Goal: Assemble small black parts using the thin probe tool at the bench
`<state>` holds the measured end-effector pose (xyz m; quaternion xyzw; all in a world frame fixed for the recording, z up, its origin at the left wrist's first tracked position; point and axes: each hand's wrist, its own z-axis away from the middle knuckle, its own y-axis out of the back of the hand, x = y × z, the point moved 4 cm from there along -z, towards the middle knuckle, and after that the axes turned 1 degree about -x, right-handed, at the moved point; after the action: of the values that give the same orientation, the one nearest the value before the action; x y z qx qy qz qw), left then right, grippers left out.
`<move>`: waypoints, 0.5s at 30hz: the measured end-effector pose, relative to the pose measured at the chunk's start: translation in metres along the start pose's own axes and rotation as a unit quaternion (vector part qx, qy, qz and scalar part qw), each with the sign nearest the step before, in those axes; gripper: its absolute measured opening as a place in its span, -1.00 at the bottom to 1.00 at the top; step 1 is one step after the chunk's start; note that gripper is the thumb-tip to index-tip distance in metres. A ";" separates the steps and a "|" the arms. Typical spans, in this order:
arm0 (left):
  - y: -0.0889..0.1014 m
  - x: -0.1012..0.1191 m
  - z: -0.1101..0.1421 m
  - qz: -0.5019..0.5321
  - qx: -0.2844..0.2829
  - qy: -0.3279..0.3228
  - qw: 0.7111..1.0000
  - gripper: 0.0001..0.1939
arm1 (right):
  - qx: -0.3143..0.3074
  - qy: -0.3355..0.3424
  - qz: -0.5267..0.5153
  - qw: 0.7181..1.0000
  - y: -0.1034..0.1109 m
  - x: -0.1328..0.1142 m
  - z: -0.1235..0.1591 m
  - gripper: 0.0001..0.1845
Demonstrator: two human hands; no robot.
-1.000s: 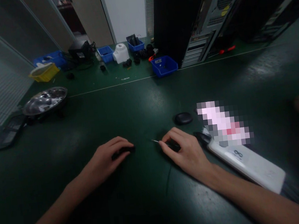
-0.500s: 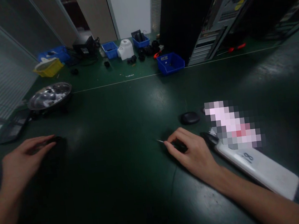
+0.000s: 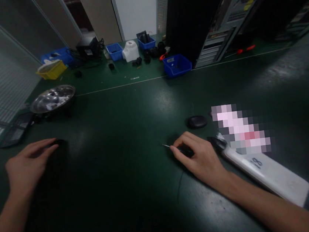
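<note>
At the left, my left hand (image 3: pixel 29 158) is closed in a pinch on a small black part (image 3: pixel 60 142), held low over the green table; its exact kind is hard to make out. My right hand (image 3: pixel 195 154) rests at the right of centre, fingers curled around a slim metal-tipped tool (image 3: pixel 166 145). The tool's bright, thin tip points left, while its dark body is mostly hidden inside my hand. Just beyond this hand lies a black computer mouse (image 3: pixel 197 121). To its right is a white case (image 3: pixel 268 175) marked with dark writing, beside a blurred-out pink and white patch.
A metal dish (image 3: pixel 53 98) with small pieces stands at the far left near a dark tray (image 3: pixel 18 131). Along the back are a yellow bin (image 3: pixel 51 71), a blue bin (image 3: pixel 177 67), a white housing (image 3: pixel 130 51) and a tall black computer case (image 3: pixel 196 18). Part of another person shows at the right edge.
My left hand has moved from the middle to the left with the black part still pinched. My right hand keeps its hold on the tool; the view has shifted slightly.
</note>
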<state>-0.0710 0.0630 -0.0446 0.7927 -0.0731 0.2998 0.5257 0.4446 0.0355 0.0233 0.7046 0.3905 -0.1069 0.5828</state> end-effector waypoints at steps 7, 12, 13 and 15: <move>-0.002 0.007 0.002 0.060 0.013 0.023 0.998 -0.54 | 0.003 0.001 0.009 1.000 0.000 0.001 0.001 -0.84; -0.001 0.007 0.001 0.066 0.002 0.037 0.997 -0.54 | 0.003 0.005 0.012 1.000 0.000 0.001 0.001 -0.84; 0.000 0.008 0.000 0.048 -0.008 0.036 0.998 -0.55 | 0.003 0.006 0.012 1.000 0.000 0.001 0.001 -0.84; 0.003 0.009 -0.001 0.002 -0.033 0.029 0.999 -0.59 | 0.002 0.003 0.011 1.000 0.000 0.001 0.001 -0.85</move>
<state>-0.0657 0.0648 -0.0370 0.7657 -0.0687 0.3214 0.5530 0.4457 0.0353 0.0227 0.7101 0.3849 -0.0990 0.5812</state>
